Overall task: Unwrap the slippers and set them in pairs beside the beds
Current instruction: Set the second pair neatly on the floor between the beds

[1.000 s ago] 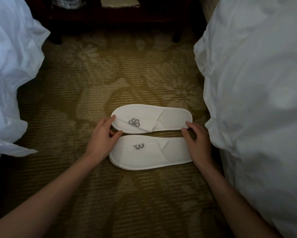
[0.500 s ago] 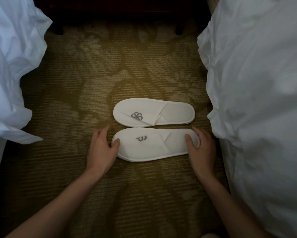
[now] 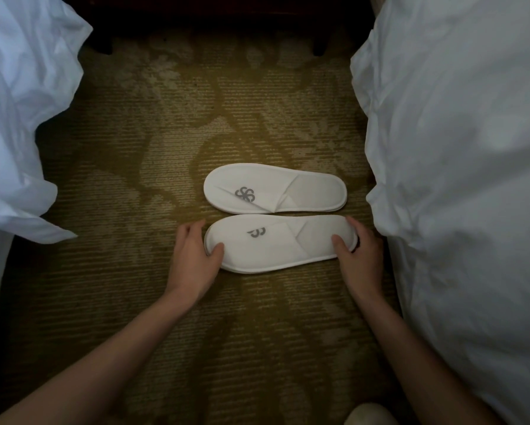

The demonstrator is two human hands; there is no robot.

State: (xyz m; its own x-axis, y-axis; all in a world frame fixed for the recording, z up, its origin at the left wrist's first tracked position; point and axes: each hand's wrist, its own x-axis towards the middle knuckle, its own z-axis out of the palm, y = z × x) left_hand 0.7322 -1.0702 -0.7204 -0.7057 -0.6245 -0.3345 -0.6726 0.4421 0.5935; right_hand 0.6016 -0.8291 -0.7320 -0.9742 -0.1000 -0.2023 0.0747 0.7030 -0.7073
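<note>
While both hands rest on it, the near slipper (image 3: 280,243) lies flat on the carpet (image 3: 135,167), toe toward the left bed (image 3: 18,124) and heel toward the right bed (image 3: 460,179). Left hand (image 3: 193,259) cups the toe end: thumb on top of the slipper, fingers (image 3: 193,230) curled round the toe edge, loosely spread, not pinching. Right hand (image 3: 360,259) cups the heel end: thumb on the insole, fingers (image 3: 360,227) wrapped round the heel rim, also loose, no firm clamp visible. Far slipper (image 3: 274,190) sits just beyond the near slipper, parallel to it, same direction, edges touching or nearly so near the middle; cannot tell which. Grey logo shows on each upper, partly folded under on the near slipper. Both are unwrapped and flat. Pair is closer to the right bed than the left bed, heels just beside its hanging white sheet. Dark furniture (image 3: 214,13) stands beyond the far slipper, between the beds, legs on the carpet. Pale rounded thing (image 3: 369,414) at the bottom edge, near side of the near slipper, below the right forearm; too cropped to identify.
</note>
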